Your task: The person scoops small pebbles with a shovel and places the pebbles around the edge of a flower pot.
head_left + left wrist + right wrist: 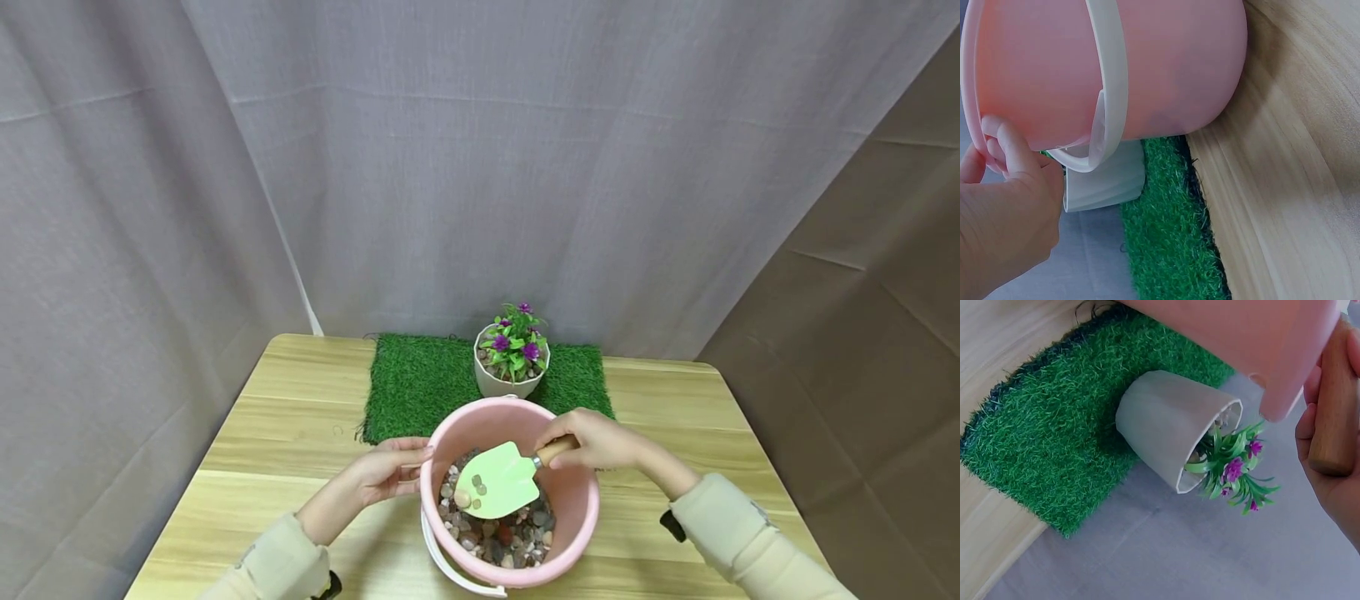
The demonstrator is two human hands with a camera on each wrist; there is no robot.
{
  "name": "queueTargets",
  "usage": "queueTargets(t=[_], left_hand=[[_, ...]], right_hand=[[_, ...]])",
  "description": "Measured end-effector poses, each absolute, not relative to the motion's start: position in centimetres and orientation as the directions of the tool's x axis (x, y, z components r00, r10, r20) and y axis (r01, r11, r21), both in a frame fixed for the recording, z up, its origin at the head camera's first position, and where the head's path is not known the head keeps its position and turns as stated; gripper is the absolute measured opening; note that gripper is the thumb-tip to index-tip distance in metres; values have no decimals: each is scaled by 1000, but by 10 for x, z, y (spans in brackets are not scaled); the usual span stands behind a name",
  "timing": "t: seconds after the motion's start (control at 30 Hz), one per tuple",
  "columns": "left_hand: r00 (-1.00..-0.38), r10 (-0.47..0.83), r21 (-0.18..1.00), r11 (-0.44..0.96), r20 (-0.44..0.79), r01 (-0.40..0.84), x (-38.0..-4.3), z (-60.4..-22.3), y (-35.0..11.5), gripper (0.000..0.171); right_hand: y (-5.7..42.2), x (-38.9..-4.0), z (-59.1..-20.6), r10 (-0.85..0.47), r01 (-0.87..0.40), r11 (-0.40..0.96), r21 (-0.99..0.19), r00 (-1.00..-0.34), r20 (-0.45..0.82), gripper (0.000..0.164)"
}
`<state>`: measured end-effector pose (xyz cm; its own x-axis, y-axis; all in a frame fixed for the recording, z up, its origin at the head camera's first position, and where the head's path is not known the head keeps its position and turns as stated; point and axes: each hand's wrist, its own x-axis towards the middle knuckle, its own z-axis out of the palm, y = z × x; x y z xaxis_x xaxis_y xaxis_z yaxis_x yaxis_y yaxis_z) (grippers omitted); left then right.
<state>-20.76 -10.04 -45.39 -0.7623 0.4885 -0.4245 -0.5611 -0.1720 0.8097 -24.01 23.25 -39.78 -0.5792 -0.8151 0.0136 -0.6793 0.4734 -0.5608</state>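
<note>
A pink bucket [480,427] stands near the front of the table with mixed pebbles [495,550] across its bottom. My left hand [384,472] pinches the bucket's rim at its left side; thumb and fingers lie on either side of the rim in the left wrist view. In my right hand [596,440] is a garden trowel [504,487], gripped by its wooden handle [1334,406]. The trowel's light green blade is inside the bucket's mouth, over the pebbles, and carries a few small stones. Its white bucket handle [1112,69] hangs down on the near left side.
Behind the bucket, a white pot [501,386] with a purple-flowered plant [517,342] and pebbles stands on a green turf mat [420,379]. The wooden table [300,392] is bordered by grey curtains [450,167] at the back and left, and a brownish one on the right.
</note>
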Motion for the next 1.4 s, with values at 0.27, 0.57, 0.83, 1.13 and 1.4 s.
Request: queueTargets(t=[0.27, 0.57, 0.83, 1.13, 1.4], left_hand=[[-760, 498, 812, -171, -418, -558, -208, -453, -101, 23], [-763, 500, 816, -175, -409, -551, -208, -453, -102, 21], [-760, 499, 812, -172, -417, -558, -208, -452, -101, 20], [-765, 489, 813, -172, -420, -556, -207, -453, -100, 25], [-764, 482, 816, -156, -429, -557, -208, -456, -100, 43]], right_hand=[[240, -245, -388, -791, -629, 467, -622, -612, 25, 25], [256, -254, -379, -741, -577, 492, -652, -671, 35, 25], [275, -264, -382, -687, -531, 506, -680, -724, 55, 25], [298, -272, -391, -584, -460, 588, -665, -810, 44, 25], [313, -279, -400, -517, -430, 639, -638, -854, 57, 22]])
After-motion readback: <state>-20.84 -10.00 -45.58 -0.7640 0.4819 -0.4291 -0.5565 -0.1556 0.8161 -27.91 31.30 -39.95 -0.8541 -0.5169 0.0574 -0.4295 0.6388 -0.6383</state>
